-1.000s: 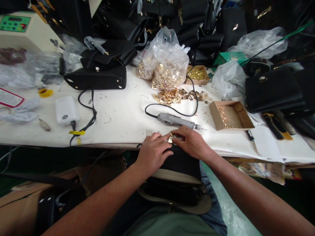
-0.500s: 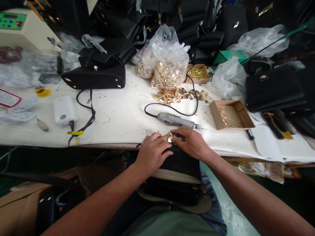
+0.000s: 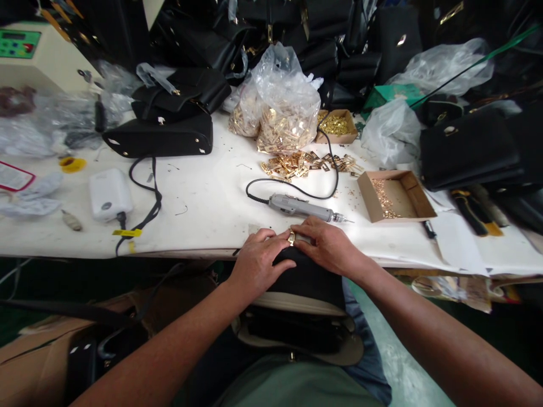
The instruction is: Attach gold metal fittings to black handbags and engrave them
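A black handbag (image 3: 311, 278) with a beige-edged opening lies across my lap, leaning against the table's front edge. On its far edge sits a small gold clasp plate (image 3: 291, 237), between my two hands. My left hand (image 3: 259, 261) bends its fingers over the edge of the bag, the fingertips against the plate's left side and the thumb lying on the black material. From the right, my right hand (image 3: 324, 242) closes its fingers at the plate; its fingertips are partly hidden. Just beyond the hands, a grey electric screwdriver (image 3: 299, 207) rests on the table, its bit pointing right.
Loose gold plates (image 3: 292, 165) lie before a clear plastic bag (image 3: 288, 113) full of them. A cardboard box (image 3: 399, 198) holds small copper-coloured pieces. A white power adapter (image 3: 110, 195) stands left with its black cable. Black bags (image 3: 159, 135) crowd the table's back and sides.
My right fingers have shifted slightly on the gold clasp plate, which now looks turned a little. Both hands stay at the same spot on the handbag; the whole view has drifted slightly.
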Available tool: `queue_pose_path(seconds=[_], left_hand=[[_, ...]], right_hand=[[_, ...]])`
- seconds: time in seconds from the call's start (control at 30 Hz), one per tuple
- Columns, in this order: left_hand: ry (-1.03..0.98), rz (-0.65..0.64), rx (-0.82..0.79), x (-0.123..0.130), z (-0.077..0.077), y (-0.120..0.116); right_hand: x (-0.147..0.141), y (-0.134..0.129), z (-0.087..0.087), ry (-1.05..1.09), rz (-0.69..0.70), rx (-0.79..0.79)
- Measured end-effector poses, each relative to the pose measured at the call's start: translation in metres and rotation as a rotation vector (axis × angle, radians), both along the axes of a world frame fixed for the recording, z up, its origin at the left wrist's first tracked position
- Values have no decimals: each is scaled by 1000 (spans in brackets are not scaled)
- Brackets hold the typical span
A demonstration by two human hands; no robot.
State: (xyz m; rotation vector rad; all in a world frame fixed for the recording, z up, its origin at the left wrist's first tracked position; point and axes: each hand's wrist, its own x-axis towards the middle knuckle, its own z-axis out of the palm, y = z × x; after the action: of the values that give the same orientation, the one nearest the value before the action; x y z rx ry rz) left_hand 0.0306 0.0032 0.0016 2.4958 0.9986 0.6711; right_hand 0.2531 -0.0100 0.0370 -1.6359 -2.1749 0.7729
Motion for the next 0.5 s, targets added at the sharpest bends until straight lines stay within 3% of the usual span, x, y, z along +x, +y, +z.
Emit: queue_pose_path(seconds=[0.37, 0.5], left_hand=[[-43, -14, 0, 0, -4, 2], [-42, -17, 15, 0, -6, 2]], right_hand=[[9, 8, -2, 2, 148, 21], [11, 9, -5, 8, 192, 116]])
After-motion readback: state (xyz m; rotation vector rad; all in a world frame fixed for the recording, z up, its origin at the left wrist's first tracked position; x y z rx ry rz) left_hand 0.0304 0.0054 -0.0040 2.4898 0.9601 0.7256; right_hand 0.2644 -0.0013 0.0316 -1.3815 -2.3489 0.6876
